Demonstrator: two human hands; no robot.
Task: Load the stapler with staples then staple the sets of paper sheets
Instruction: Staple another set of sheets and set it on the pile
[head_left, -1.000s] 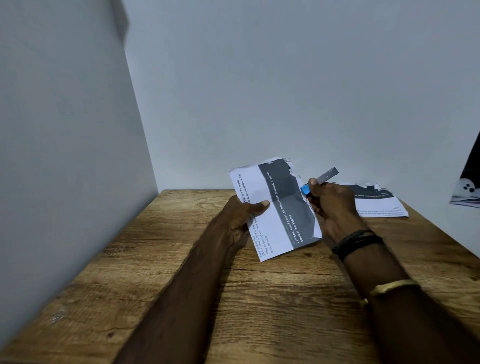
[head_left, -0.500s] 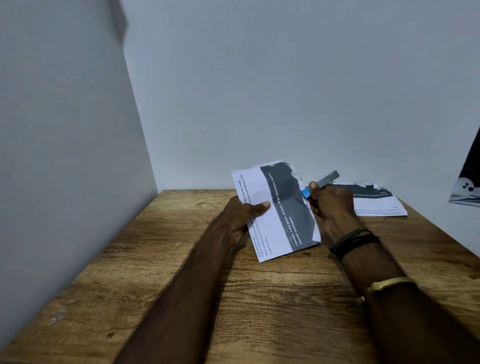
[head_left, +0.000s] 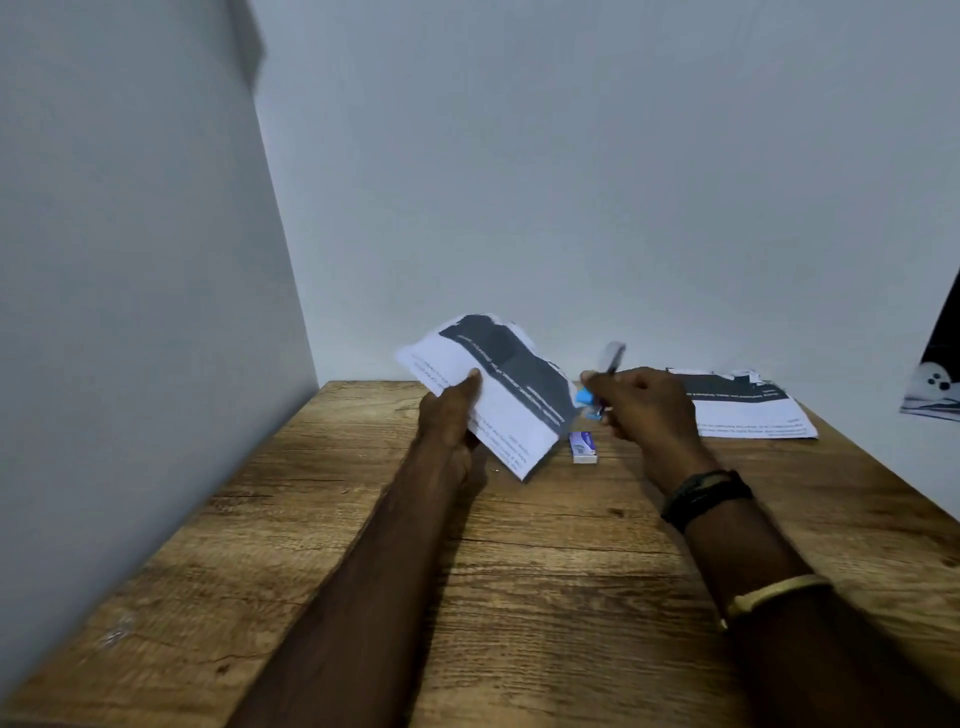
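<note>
My left hand (head_left: 451, 422) grips a set of printed paper sheets (head_left: 501, 392) with a dark band, held tilted above the wooden table (head_left: 519, 571). My right hand (head_left: 644, 408) is closed around a small blue and grey stapler (head_left: 597, 387), whose metal arm sticks up and looks blurred. The stapler sits just right of the sheets' edge, a small gap apart. A small staple box (head_left: 583, 447) lies flat on the table below both hands.
Another set of printed sheets (head_left: 748, 410) lies at the back right of the table. White walls close in on the left and behind. A dark printed sheet (head_left: 935, 384) hangs at the right edge.
The sheets have swung left and tilted flatter in my left hand. My right hand with the stapler drew away to the right, which uncovered the staple box on the table.
</note>
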